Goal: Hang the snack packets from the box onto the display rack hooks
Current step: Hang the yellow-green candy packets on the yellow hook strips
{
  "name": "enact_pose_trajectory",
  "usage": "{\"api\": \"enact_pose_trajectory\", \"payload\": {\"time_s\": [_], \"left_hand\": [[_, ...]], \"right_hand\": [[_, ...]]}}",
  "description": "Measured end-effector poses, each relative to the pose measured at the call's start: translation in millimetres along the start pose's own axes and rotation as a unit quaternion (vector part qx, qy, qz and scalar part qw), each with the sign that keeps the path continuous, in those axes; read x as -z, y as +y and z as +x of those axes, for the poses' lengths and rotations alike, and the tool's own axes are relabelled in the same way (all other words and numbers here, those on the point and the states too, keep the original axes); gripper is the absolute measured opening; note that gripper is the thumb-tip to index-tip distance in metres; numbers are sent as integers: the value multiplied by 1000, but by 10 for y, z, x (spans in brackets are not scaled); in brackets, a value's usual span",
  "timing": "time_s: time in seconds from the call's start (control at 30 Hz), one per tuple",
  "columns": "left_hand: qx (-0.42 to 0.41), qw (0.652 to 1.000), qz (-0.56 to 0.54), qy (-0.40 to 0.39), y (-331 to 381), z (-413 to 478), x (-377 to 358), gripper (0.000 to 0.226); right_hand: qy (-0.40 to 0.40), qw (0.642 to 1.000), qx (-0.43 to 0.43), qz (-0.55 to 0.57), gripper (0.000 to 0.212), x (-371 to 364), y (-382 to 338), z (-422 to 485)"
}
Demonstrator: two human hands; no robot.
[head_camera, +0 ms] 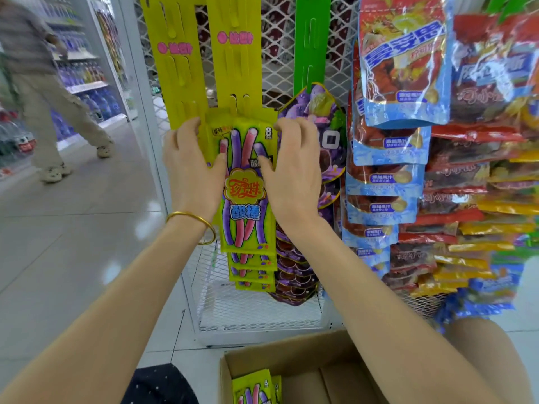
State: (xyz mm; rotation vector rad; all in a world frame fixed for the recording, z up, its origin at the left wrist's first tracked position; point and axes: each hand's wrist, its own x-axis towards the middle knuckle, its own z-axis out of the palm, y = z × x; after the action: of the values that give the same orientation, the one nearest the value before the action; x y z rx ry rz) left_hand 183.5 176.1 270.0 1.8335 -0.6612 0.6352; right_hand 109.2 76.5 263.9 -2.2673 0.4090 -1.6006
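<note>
A yellow-green snack packet (246, 196) with pink and purple sticks printed on it is held up against the lower end of a yellow hanging strip (236, 62). My left hand (194, 167) grips its upper left edge and my right hand (293, 167) grips its upper right edge. Several packets of the same kind (253, 269) hang below it on the strip. A second yellow strip (175, 68) hangs to the left with nothing on it. The cardboard box (294, 363) sits open on the floor below, with more yellow-green packets (255, 389) in its left side.
Purple snack bags (320, 147) hang on a green strip (310, 45) right of my hands. Blue-and-red packets (388, 147) and red and yellow ones (481, 199) fill the rack at the right. A white mesh rack (259, 310) stands behind. A person (43, 91) walks on the aisle at left.
</note>
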Motion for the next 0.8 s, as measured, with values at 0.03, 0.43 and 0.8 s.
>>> {"api": "enact_pose_trajectory", "payload": {"time_s": [0.03,0.43,0.8], "left_hand": [[-16,1000,5,13,-13,-94,10,50],[53,839,154,-520,-1140,-2093,-331,25],[100,799,187,-563,-1590,-2221,-212,20]], "right_hand": [[2,1000,-2,8,41,36,15,-87],[-507,802,-296,105,5,-102,1213,-2693],[-596,620,-510,-24,30,-713,1471,-4281]]}}
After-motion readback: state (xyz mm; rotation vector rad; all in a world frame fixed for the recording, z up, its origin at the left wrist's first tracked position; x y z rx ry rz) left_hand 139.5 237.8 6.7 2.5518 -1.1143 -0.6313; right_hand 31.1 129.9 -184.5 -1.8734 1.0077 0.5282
